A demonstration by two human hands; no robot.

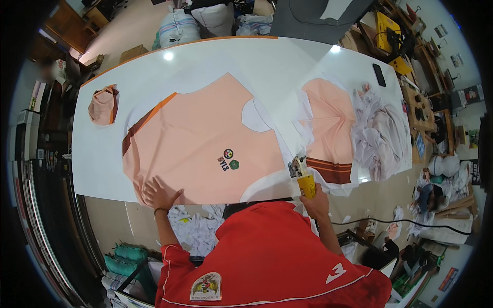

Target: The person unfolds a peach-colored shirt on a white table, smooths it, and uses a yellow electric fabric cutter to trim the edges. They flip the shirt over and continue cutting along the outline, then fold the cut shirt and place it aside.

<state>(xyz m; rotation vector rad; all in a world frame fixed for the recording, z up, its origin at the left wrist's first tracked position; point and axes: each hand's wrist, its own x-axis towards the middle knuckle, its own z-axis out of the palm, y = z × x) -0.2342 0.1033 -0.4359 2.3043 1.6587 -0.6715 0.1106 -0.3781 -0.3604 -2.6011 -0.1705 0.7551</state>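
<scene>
A large peach shirt panel (200,128) with a neck cutout, an orange-brown edge and small printed emblems lies spread on the white table (141,69). My left hand (162,195) rests on its near left corner, palm down with the fingers spread. In my right hand (316,203) is a yellow electric fabric cutter (306,186), gripped by its body. Its metal head sits by the panel's right edge, near the white paper or cloth margin. Just right of the cutter lies a peach sleeve piece (331,118) with dark and orange stripes.
Crumpled white offcuts (380,136) are heaped at the table's right end, near a black phone (379,75). A small peach bundle (103,106) sits at the far left. A black cord (400,220) runs off right. Scraps (197,231) lie below the near edge.
</scene>
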